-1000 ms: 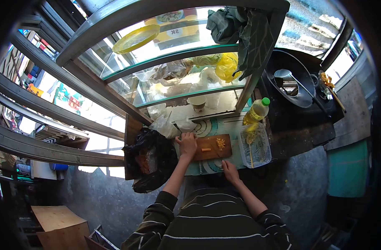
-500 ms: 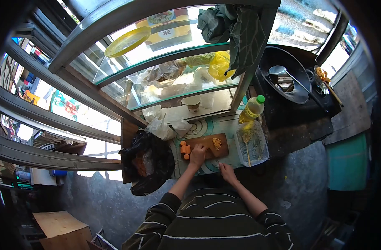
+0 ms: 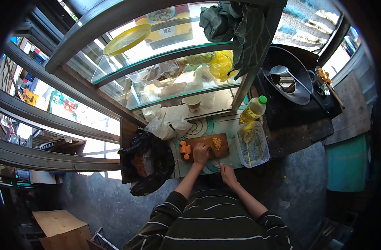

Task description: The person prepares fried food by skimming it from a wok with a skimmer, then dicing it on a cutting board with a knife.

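A wooden cutting board (image 3: pixel 222 153) lies on the counter. Thick orange carrot chunks (image 3: pixel 185 149) sit at its left end, and a small heap of finely cut carrot (image 3: pixel 217 143) is near its right end. Between them my left hand (image 3: pixel 201 154) bends over the board, fingers closed and pressed down; what lies under the fingertips is hidden. At the counter's front edge my right hand (image 3: pixel 227 174) is closed around what looks like a knife handle. Its blade, pointing toward the board, is hard to make out.
Right of the board is a clear plastic tub (image 3: pixel 263 156) with a spoon, and behind it an oil bottle (image 3: pixel 254 110). A black plastic bag (image 3: pixel 157 156) stands left. A wok (image 3: pixel 296 93) with a ladle rests on the stove. A glass cabinet (image 3: pixel 169 100) rises behind.
My left hand has shifted slightly to the right along the board. My right hand stays near the front edge, still closed. The carrot chunks look unmoved.
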A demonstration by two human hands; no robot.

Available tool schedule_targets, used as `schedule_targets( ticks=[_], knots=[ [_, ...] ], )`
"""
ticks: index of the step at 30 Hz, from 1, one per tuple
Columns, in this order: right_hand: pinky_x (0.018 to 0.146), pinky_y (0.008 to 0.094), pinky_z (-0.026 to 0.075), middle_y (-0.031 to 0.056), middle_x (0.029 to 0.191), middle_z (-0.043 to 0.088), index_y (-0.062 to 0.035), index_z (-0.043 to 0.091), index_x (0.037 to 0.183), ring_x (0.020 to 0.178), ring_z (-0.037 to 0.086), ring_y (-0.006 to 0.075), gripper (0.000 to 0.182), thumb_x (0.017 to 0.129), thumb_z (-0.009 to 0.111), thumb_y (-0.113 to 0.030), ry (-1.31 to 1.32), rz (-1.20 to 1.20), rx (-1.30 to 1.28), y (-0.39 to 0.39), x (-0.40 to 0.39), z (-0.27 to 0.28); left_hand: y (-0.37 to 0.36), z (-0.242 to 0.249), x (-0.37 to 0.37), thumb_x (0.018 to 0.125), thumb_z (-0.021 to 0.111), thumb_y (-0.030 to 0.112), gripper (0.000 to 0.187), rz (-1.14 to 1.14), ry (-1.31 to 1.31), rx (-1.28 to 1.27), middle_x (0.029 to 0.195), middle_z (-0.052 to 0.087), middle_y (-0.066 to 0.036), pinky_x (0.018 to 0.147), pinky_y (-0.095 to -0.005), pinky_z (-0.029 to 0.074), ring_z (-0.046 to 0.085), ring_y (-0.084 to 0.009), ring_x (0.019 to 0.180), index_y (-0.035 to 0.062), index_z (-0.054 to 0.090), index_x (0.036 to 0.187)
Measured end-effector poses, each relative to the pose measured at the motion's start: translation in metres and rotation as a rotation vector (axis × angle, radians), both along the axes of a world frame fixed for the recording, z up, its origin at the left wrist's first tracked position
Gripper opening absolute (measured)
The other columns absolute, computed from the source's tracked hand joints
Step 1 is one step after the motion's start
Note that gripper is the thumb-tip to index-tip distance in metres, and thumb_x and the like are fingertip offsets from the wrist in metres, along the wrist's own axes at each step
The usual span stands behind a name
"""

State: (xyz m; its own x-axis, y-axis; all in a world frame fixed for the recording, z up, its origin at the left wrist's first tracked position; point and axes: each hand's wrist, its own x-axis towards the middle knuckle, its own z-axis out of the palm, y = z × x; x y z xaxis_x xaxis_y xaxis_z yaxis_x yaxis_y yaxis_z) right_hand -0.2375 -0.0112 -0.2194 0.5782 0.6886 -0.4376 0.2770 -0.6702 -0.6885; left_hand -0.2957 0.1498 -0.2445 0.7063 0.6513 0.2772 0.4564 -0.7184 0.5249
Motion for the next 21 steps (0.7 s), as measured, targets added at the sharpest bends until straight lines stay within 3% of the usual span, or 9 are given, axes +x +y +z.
schedule_targets(
  ticks=[8, 12, 21],
  knots=[
    [0.072, 0.05, 0.039, 0.0281, 0.081, 0.055, 0.0041, 0.056, 0.083, 0.083, 0.051, 0.0442, 0.049, 0.091, 0.029, -0.036, -0.068, 0.056, -0.086, 0.022, 0.002, -0.006, -0.004, -0.002, 0.0, 0.064, 0.063, 0.01, 0.008, 0.005, -0.011, 0.053, 0.07, 0.054, -0.007, 0.062, -0.0341, 0.042, 0.052, -0.0238, 0.072, 0.0062, 0.065, 0.072],
    [0.072, 0.0504, 0.039, 0.0281, 0.08, 0.056, 0.0043, 0.057, 0.082, 0.083, 0.052, 0.0436, 0.05, 0.091, 0.028, -0.036, -0.059, 0.021, 0.017, 0.025, 0.005, 0.001, -0.008, 0.001, -0.002, 0.066, 0.061, 0.008, 0.007, 0.012, 0.011, 0.146, 0.071, 0.053, -0.007, 0.063, -0.0343, 0.042, 0.051, -0.0239, 0.074, 0.0061, 0.065, 0.072],
    [0.072, 0.0492, 0.039, 0.0289, 0.08, 0.055, 0.0063, 0.056, 0.079, 0.082, 0.051, 0.0445, 0.053, 0.091, 0.027, -0.037, -0.083, 0.064, -0.062, 0.021, -0.001, -0.001, -0.004, -0.008, -0.003, 0.065, 0.063, 0.011, 0.005, 0.038, -0.046, 0.034, 0.071, 0.053, -0.006, 0.061, -0.0364, 0.039, 0.051, -0.0247, 0.073, 0.008, 0.063, 0.069]
  ],
)
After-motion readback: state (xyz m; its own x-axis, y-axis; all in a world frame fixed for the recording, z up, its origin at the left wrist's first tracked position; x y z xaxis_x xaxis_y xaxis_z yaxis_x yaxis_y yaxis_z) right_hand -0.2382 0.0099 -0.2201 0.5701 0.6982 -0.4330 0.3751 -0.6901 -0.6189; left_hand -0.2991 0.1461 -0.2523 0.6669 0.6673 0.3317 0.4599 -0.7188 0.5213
